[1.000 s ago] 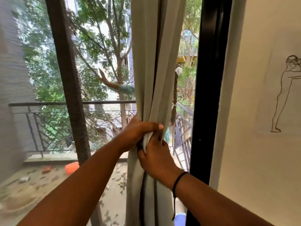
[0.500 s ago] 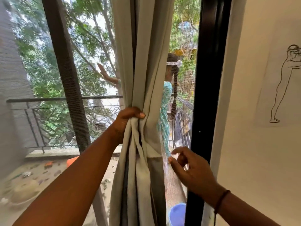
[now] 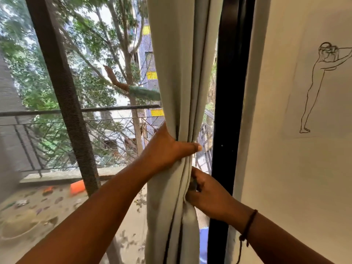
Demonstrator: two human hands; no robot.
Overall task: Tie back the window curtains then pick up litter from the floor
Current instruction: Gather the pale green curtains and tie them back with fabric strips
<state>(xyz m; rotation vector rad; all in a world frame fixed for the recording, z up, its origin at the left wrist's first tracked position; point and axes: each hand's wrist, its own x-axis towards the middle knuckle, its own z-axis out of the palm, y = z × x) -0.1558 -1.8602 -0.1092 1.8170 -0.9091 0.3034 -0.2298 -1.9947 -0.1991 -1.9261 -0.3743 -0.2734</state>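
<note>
A pale grey-green curtain [image 3: 181, 73] hangs bunched into a narrow column in front of the window, close to the black frame. My left hand [image 3: 167, 147] wraps around the bunch at mid height, thumb across the front and fingers hidden behind the cloth. Just below it, my right hand [image 3: 207, 195] grips the gathered folds from the right side, its fingers curled into the fabric. No tie-back is visible. The lower part of the curtain falls straight down between my forearms.
A black window frame [image 3: 228, 111] stands right of the curtain, then a cream wall [image 3: 285, 168] with a line drawing of a figure. A dark mullion [image 3: 62, 92] crosses the glass on the left. Outside are a balcony railing [image 3: 114, 111], an orange object [image 3: 77, 186] and scattered leaves.
My right hand, which had let go and hovered near the frame, has moved left and taken hold of the curtain below my left hand. The bunch has shifted right toward the frame.
</note>
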